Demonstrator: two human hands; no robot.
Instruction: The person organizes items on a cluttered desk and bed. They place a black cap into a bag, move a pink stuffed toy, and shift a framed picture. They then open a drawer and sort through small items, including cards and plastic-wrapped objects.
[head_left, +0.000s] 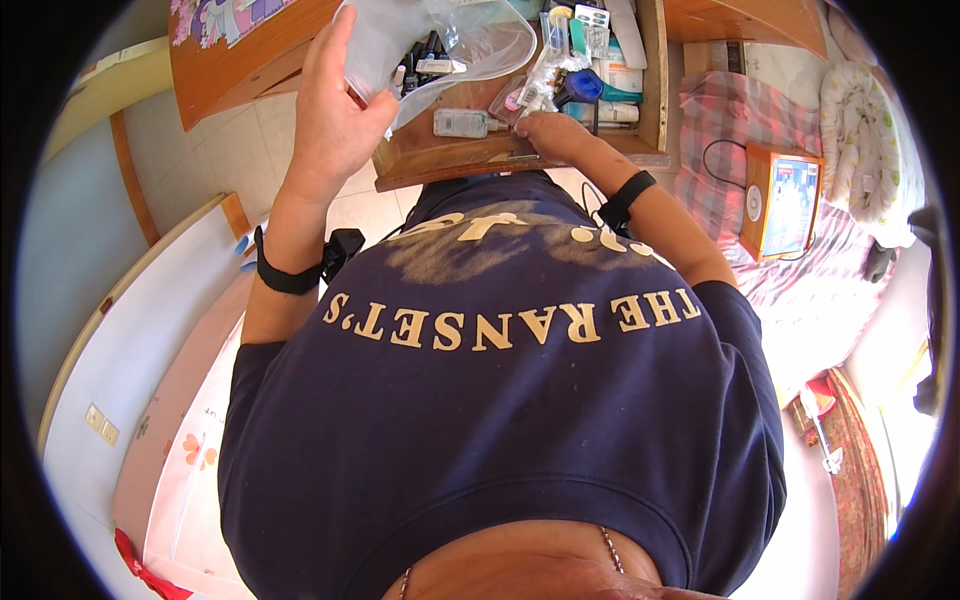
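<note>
My left hand (330, 120) grips the edge of a clear plastic bag (480, 34) raised above the left part of an open wooden drawer (450, 169). Small dark bottles (429, 51) show beside and partly behind the bag. Inside the drawer, near its front wall, my right hand (556, 136) has its fingers bent down at some small packets; whether they hold anything is hidden. Just left of those fingers lies a small clear bottle (460, 123) on its side. A crinkled clear packet (536, 88) and a round blue object (583, 86) lie just beyond the hand.
The drawer's right side holds a teal-and-white package (621, 75), a blister pack (592, 16) and a white tube (618, 112). Brown wooden furniture (255, 64) stands at left. To the right, a wood-framed device (784, 201) rests on a checked cloth (720, 120) near a rolled quilt (859, 142).
</note>
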